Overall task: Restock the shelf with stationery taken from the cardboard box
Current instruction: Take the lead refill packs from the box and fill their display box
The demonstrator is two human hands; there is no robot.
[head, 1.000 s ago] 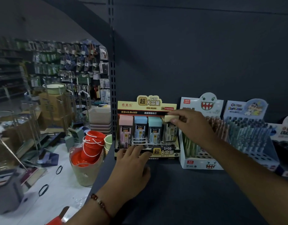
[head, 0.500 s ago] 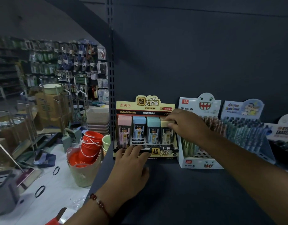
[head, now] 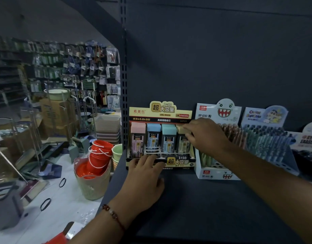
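Fingers of the right hand (head: 207,136) were pinched on the cream-capped lead case (head: 182,140) standing in the rightmost slot of the yellow-and-black cardboard display box (head: 161,111), which sat on the dark grey metal shelf (head: 204,205). The left hand (head: 145,182) lay flat, fingers slightly spread, fingertips touching the box's front lip. Pink, blue and teal cases (head: 152,137) filled the other slots. A white monster-faced pen display (head: 220,111) stood just beside the box
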